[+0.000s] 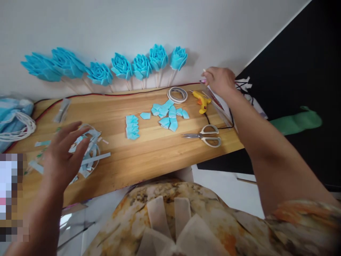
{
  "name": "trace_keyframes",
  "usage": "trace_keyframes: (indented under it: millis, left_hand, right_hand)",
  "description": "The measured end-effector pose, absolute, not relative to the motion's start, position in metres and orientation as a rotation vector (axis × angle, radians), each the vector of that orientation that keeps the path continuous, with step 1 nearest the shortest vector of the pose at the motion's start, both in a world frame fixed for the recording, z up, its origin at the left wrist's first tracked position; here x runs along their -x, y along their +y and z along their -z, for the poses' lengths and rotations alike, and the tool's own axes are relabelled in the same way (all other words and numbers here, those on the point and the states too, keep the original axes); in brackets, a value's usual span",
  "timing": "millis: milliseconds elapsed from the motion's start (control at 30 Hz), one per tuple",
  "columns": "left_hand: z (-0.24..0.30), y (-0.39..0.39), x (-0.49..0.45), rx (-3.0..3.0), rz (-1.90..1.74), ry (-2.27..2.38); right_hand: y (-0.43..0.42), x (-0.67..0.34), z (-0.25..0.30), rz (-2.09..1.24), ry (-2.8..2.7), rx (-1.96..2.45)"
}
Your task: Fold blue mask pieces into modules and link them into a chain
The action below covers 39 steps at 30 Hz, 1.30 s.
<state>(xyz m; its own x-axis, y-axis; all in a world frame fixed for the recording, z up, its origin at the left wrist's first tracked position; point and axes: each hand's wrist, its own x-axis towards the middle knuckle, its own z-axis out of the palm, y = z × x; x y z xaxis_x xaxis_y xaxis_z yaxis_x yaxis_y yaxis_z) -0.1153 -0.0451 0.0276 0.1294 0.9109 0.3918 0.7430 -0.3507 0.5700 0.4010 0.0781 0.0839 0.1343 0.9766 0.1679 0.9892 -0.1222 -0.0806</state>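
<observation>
My left hand (pixel 62 156) hovers with fingers apart over a heap of pale blue scrap strips (pixel 90 156) and holds nothing. My right hand (pixel 220 81) is at the far right of the table, above a clear tray (pixel 222 110) with slim items in it. Its fingers are pinched together, with a tiny whitish tip showing that I cannot name. Near that hand lie a yellow glue gun (pixel 203 102), a pair of scissors (pixel 205 136) with white handles and rolls of white tape (pixel 177 95). Folded blue petal pieces (pixel 167 113) and a stacked row of blue petals (pixel 132 127) lie mid-table.
Several blue flowers (pixel 121 66) on sticks lean along the wall. A red and black cable (pixel 128 94) runs at the table's back edge. White cord (pixel 25 126) lies on a blue bundle at left; a pixelated patch covers the lower left. A green object (pixel 298 121) is at right.
</observation>
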Motion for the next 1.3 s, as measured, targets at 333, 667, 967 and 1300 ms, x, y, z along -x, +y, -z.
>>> trace_keyframes:
  millis: [333, 667, 967, 1300]
  left_hand:
    - [-0.037, -0.032, 0.063, -1.735, -1.190, 1.271]
    - [-0.019, -0.031, 0.054, -1.397, -1.279, 1.251]
    - [0.001, -0.021, 0.051, -1.527, -1.121, 1.245]
    - [-0.010, -0.012, 0.030, -1.317, -1.024, 1.089]
  right_hand:
    - [0.033, -0.227, -0.051, -0.404, -2.426, 1.717]
    - [0.075, -0.158, -0.034, -0.595, -2.562, 1.783]
    - [0.045, -0.165, -0.080, -0.577, -2.558, 1.426]
    - [0.023, -0.177, -0.121, -0.529, -2.316, 1.215]
